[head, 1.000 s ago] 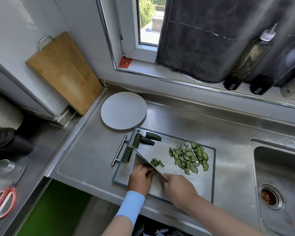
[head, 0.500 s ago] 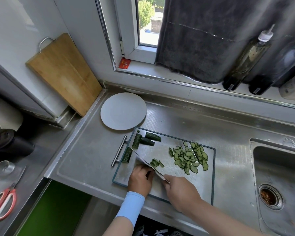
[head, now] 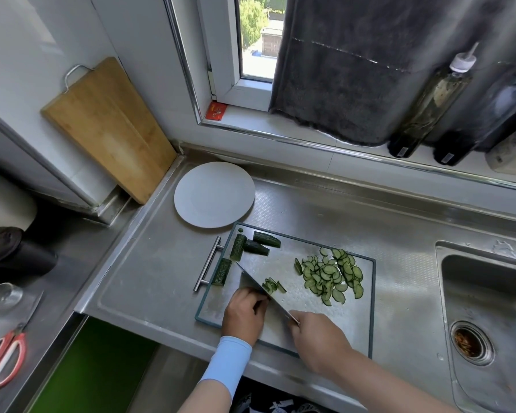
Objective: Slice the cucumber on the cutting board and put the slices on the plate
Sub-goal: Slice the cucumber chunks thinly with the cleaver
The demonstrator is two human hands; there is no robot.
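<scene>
A steel cutting board (head: 361,320) with a teal rim lies on the counter. Several thin cucumber slices (head: 331,275) are heaped on its right half. Several dark cucumber chunks (head: 239,247) lie at its far left corner. My right hand (head: 319,338) grips the handle of a knife (head: 248,280), whose blade slants across the board. A few fresh slices (head: 271,285) lie just right of the blade. Left of the blade, my left hand (head: 243,314) curls its fingers over a cucumber piece that fingers and blade mostly hide. The round white plate (head: 214,194) behind the board holds nothing.
A sink (head: 489,317) with a drain lies to the right. A wooden board (head: 108,126) leans on the wall at the left. Bottles (head: 429,102) stand on the window sill. Red scissors (head: 3,359), a glass and a dark jar sit on the lower left counter.
The knife blade has shifted slightly against my left fingers. Both hands stay in nearly the same place, and the slice pile has not moved.
</scene>
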